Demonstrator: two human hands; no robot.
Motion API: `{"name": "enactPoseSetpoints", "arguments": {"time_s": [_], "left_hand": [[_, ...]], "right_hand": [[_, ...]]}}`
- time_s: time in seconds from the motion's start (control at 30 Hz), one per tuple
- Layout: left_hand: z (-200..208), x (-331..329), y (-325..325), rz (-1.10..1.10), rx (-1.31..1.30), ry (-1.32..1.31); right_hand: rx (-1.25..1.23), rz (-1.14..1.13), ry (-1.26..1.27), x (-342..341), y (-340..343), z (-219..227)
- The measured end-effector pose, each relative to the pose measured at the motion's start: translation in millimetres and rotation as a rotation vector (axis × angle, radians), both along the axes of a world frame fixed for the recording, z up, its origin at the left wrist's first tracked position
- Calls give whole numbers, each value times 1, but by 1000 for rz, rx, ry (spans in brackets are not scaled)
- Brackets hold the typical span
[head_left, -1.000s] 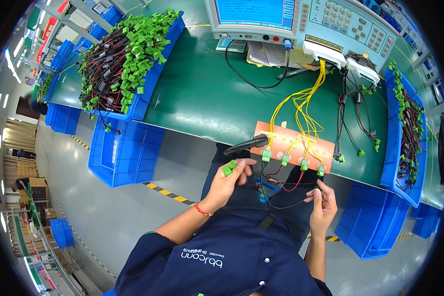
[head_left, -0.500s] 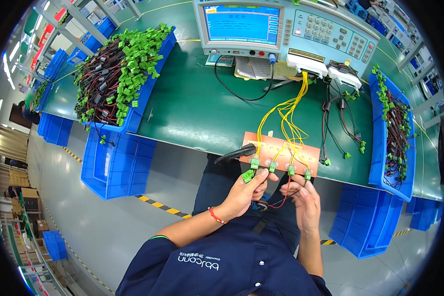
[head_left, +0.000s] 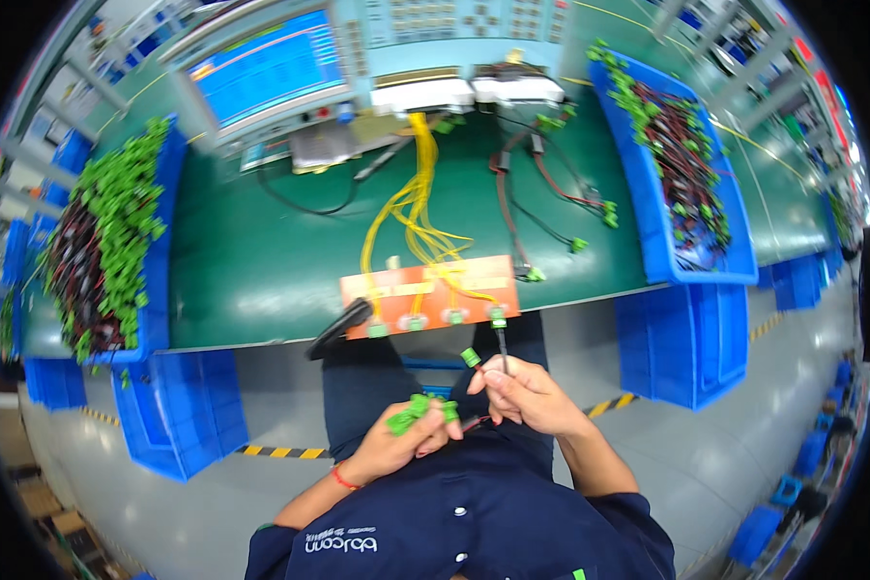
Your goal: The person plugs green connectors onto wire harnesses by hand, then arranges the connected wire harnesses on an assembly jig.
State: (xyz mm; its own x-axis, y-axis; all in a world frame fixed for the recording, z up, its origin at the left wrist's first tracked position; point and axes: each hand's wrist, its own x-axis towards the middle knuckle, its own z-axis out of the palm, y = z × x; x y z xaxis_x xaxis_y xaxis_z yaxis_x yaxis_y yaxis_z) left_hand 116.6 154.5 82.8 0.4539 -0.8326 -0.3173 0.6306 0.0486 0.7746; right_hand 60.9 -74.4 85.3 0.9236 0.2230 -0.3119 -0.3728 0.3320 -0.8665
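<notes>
My left hand (head_left: 411, 443) is closed around a bunch of green terminal connectors (head_left: 416, 414), low in front of my shirt. My right hand (head_left: 532, 394) pinches the wires of a red-and-black cable just below the table edge. One green plug (head_left: 470, 358) of that cable stands free above the fingertips. A dark lead runs up from the fingers to a green connector (head_left: 498, 317) at the right end of the orange test board (head_left: 430, 280). Several green sockets line the board's near edge, and yellow wires (head_left: 418, 198) come into it from the tester. Part of the cable is hidden by my fingers.
A black clamp-like handle (head_left: 340, 329) juts from the board's left end. Behind stands a tester with a blue screen (head_left: 266, 72). Blue bins of cables flank the green table (head_left: 261, 261), left (head_left: 159, 280) and right (head_left: 648, 232). Dark cables (head_left: 503, 184) lie right of the yellow wires.
My view has turned. My left hand has drawn back from the board with its green connectors. One plug of the right hand's cable has come off the board; the other lead still reaches it.
</notes>
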Motion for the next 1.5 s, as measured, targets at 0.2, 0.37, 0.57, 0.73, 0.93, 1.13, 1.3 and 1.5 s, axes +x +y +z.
{"name": "enactPoseSetpoints", "arguments": {"time_s": [0.2,0.37,0.57,0.73,0.93,1.13,1.3,1.5], "left_hand": [[1,15,8,64,-137,80],[4,18,18,147,-50,10],[1,6,20,211,-86,24],[-4,0,27,283,-102,27],[-9,6,27,282,-28,-52],[1,7,11,222,25,-110],[-3,-1,17,248,34,-95],[-9,0,23,278,111,-67]], "right_hand": [[-395,532,-151,-6,-43,63],[-892,-195,-455,8,-136,108],[-1852,-418,-527,71,-270,69],[-1903,-405,-423,79,-297,66],[-1864,-522,-540,75,-283,87],[-2045,-414,-563,108,-299,62],[-1732,-970,-722,110,-300,73],[-1090,-1429,-927,86,-268,113]]}}
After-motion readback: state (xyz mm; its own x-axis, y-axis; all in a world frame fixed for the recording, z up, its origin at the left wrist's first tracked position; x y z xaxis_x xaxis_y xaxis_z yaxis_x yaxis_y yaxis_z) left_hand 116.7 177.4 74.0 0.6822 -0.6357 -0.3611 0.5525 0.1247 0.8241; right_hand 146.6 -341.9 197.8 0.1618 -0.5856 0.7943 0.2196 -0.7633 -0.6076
